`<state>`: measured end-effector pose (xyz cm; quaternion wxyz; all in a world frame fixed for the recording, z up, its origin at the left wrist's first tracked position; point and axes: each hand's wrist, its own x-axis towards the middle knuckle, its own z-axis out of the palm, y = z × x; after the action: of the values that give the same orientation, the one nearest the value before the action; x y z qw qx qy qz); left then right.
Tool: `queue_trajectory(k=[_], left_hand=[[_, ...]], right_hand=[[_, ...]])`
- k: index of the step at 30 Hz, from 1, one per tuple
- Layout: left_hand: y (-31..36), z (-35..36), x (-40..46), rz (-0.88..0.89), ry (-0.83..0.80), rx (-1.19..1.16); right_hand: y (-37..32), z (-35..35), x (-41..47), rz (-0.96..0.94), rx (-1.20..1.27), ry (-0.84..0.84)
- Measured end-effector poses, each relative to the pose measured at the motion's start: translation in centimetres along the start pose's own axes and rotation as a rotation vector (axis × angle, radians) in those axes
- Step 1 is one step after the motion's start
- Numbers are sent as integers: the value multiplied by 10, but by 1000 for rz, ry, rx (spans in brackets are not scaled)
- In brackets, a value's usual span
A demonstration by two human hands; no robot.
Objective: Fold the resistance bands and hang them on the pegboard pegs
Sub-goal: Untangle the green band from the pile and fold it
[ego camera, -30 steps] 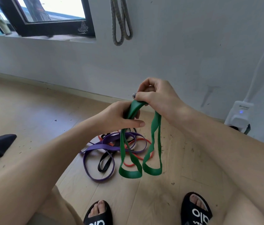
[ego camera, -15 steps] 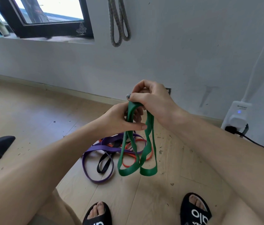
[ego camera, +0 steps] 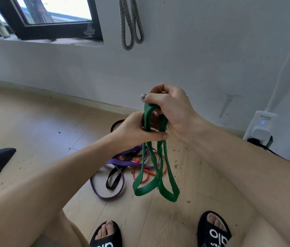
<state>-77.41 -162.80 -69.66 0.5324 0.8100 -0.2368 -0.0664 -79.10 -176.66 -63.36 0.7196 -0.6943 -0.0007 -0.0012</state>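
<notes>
Green band held folded in both hands above floor

Green resistance band (ego camera: 155, 168) is held doubled over in front of the person, with two loops hanging down above the wooden floor (ego camera: 33, 122). Its upper fold is gripped by the right hand (ego camera: 169, 107), fingers curled round it. Just below, the strands are gathered by the left hand (ego camera: 137, 131), with the thumb laid across them and the fingers wrapped behind. On the floor beneath lie a purple band (ego camera: 105, 195), a black band (ego camera: 113, 179) and an orange band (ego camera: 140, 175), tangled together. A grey band (ego camera: 131, 24) is seen hanging against the white wall (ego camera: 212, 50); its support is out of view. Feet in black slides (ego camera: 213, 232) are seen at the lower edge.
</notes>
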Motion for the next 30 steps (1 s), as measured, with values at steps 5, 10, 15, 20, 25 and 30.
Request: queue_trajectory(k=[5, 10, 15, 20, 25, 30], left_hand=[[-3, 3, 0, -2, -20, -14], [-7, 3, 3, -4, -9, 52], [-17, -3, -1, -29, -84, 85], [-22, 1, -5, -29, -88, 136], [-15, -11, -1, -18, -41, 244], [-12, -21, 1, -27, -54, 322]], right_hand=[[-1, 0, 0, -2, 37, 1], [-3, -2, 1, 31, 98, 12], [-9, -11, 10, 56, 321, 54], [-10, -27, 23, 69, 449, 93], [0, -49, 35, 99, 478, 148], [13, -59, 40, 181, 440, 135]])
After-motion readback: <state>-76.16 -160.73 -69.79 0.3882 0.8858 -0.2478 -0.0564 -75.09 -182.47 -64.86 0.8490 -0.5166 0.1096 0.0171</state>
